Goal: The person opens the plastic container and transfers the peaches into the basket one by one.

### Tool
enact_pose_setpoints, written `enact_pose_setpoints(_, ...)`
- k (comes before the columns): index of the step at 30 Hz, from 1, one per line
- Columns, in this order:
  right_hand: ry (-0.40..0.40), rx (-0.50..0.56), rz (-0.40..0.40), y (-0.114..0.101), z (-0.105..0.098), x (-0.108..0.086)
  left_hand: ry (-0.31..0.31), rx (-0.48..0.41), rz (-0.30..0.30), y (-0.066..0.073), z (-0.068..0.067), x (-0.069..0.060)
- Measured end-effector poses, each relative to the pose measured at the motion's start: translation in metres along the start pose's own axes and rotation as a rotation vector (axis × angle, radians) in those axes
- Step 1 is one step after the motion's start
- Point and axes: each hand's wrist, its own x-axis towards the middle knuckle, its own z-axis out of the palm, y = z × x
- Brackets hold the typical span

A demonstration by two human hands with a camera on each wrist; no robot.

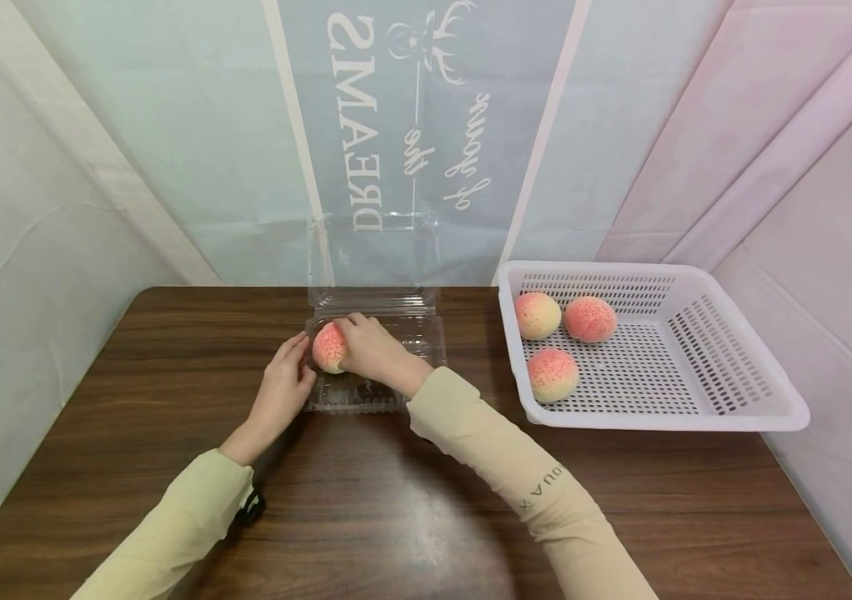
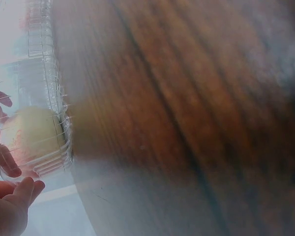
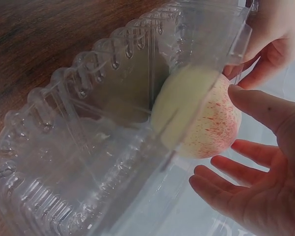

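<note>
A clear plastic clamshell box (image 1: 362, 398) stands on the table with its lid raised at the back. In its left part sits a pink-and-cream peach (image 1: 328, 348). My right hand (image 1: 379, 354) reaches in from the right and holds this peach, its thumb and fingers spread around it in the right wrist view. Against the box's left wall, beside the peach, rests my left hand (image 1: 279, 393), its fingers extended forward. Through the clear wall the same peach (image 2: 37, 135) shows in the left wrist view.
To the right stands a white perforated basket (image 1: 759, 367) with three more peaches, one of them a redder peach (image 1: 591, 319). The brown wooden table (image 1: 366, 500) reaches back to a hanging printed cloth (image 1: 231, 125).
</note>
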Motion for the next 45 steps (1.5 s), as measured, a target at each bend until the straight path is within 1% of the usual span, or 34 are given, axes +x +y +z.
enact_pose_setpoints(7,-0.004,-0.02,-0.005,-0.003,0.0,0.003,0.005,-0.005,0.002,0.0,0.0,0.0)
enact_pose_setpoints(14,0.0,-0.009,-0.01,-0.005,0.001,0.005,0.02,-0.01,0.02,0.0,0.0,0.002)
enact_pose_setpoints(24,0.01,-0.031,-0.024,-0.007,0.001,0.006,0.006,-0.011,0.006,0.0,-0.001,0.001)
enact_pose_setpoints(30,-0.007,-0.056,-0.051,-0.01,0.002,0.005,0.001,-0.005,0.001,0.0,-0.001,0.001)
enact_pose_setpoints(36,-0.032,-0.022,-0.019,-0.012,0.003,0.003,0.006,0.0,0.003,-0.001,0.0,0.0)
enact_pose_setpoints(41,-0.046,-0.017,-0.01,-0.013,0.005,0.002,0.018,0.003,0.017,-0.002,0.0,0.001)
enact_pose_setpoints(45,-0.06,-0.007,0.013,-0.014,0.005,0.001,0.025,0.001,0.022,-0.002,0.0,0.001)
